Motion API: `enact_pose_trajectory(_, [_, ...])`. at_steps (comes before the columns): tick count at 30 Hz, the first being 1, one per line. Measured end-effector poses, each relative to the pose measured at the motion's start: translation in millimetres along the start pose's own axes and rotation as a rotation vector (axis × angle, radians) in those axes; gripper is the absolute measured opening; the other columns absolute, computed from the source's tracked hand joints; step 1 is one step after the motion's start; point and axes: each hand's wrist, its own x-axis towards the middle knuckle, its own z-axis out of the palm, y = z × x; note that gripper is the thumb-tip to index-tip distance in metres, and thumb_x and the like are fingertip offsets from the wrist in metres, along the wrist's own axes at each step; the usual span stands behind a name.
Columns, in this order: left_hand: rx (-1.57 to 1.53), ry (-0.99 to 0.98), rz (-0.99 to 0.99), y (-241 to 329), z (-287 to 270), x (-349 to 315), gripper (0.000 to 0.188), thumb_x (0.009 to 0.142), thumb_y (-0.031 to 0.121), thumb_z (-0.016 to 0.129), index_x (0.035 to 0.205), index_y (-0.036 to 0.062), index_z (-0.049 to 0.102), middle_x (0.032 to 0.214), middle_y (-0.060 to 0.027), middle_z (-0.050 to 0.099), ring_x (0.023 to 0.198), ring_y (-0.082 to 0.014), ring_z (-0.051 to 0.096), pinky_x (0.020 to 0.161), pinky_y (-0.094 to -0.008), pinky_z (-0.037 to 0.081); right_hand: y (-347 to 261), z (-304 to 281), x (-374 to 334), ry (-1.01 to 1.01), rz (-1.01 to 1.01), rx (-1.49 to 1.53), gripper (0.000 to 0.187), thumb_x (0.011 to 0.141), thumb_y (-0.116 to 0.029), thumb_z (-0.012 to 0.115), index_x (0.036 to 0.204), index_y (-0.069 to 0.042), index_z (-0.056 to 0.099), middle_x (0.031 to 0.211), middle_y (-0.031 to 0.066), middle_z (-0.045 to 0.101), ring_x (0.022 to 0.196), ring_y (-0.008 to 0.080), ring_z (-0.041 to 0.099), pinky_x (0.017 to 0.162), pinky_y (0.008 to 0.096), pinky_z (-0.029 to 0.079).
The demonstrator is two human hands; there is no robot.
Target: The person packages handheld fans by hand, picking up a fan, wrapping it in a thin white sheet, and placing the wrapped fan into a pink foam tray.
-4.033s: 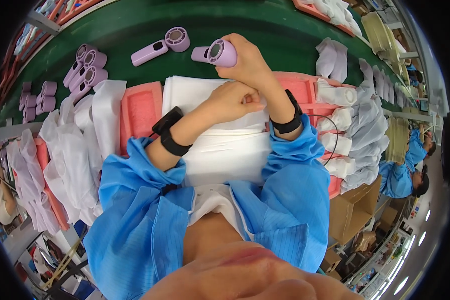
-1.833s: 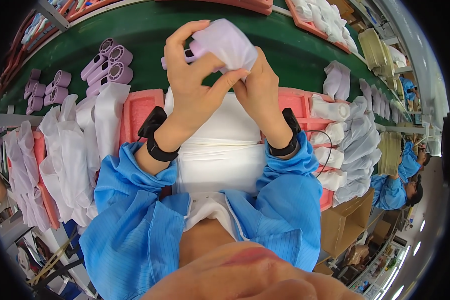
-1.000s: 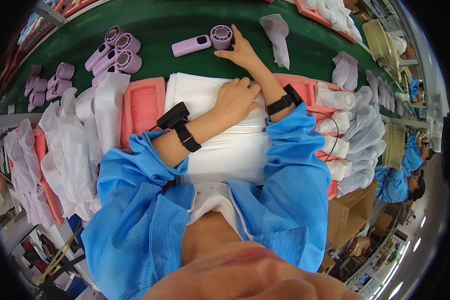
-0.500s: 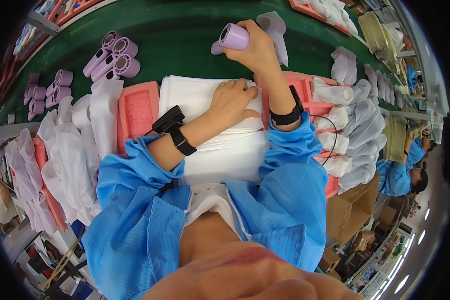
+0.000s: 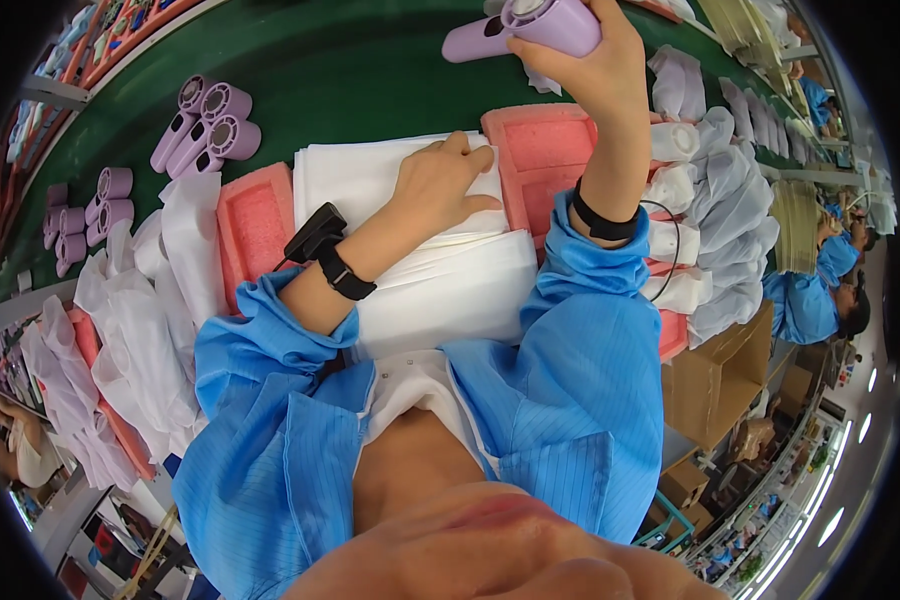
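Lilac handheld fan, one: at far side, over the green table; right hand clamped around its round head. Left hand: grip relaxed, thumb and fingers apart, on stacked white sheets.

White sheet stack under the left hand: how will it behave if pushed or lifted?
Probably floppy: the white sheets look thin, with slight creases across them. Upper layers may slide or fan out when pushed, since their edges don't line up and nothing visible binds them. A single sheet is likely light, so the left hand could drag several together.
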Motion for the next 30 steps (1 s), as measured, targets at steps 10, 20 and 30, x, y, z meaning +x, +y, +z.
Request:
enact_pose_trajectory(10, [-0.360,0.137,-0.078,-23.4,-20.1,9.8,0.017,0.075,0.018,0.074,0.087,0.0084,0.066,0.078,-0.0077,0.061,0.061,-0.0207,0.058,0.055,-0.0328,0.045,18.4,-46.1,-16.6,-0.096,-0.029,0.139,0.056,0.058,-0.017,0.083,0.106,-0.002,0.058,0.091,0.0061,0.064,0.083,0.0140,0.061,0.074,0.0269,0.050])
enact_pose_trajectory(20, [-0.989,0.352,-0.104,-15.8,-87.6,2.6,0.010,0.089,0.015,0.065,0.090,0.0054,0.064,0.082,0.0009,0.062,0.064,-0.0066,0.052,0.057,-0.0218,0.042,8.9,-28.3,-16.6,-0.389,-0.145,0.368,0.061,0.055,-0.004,0.079,0.110,0.002,0.054,0.104,0.0067,0.060,0.093,0.0123,0.057,0.084,0.0261,0.045])
enact_pose_trajectory(30, [-1.549,0.664,-0.037,-5.1,-107.7,0.0,0.009,0.091,0.013,0.062,0.092,0.0042,0.063,0.088,0.0000,0.063,0.076,-0.0097,0.055,0.074,-0.0238,0.044,-18.7,64.6,-31.8,-0.184,-0.314,-0.039,0.079,0.055,-0.006,0.084,0.129,-0.010,0.055,0.105,0.0110,0.052,0.087,0.0263,0.056,0.075,0.0326,0.049])
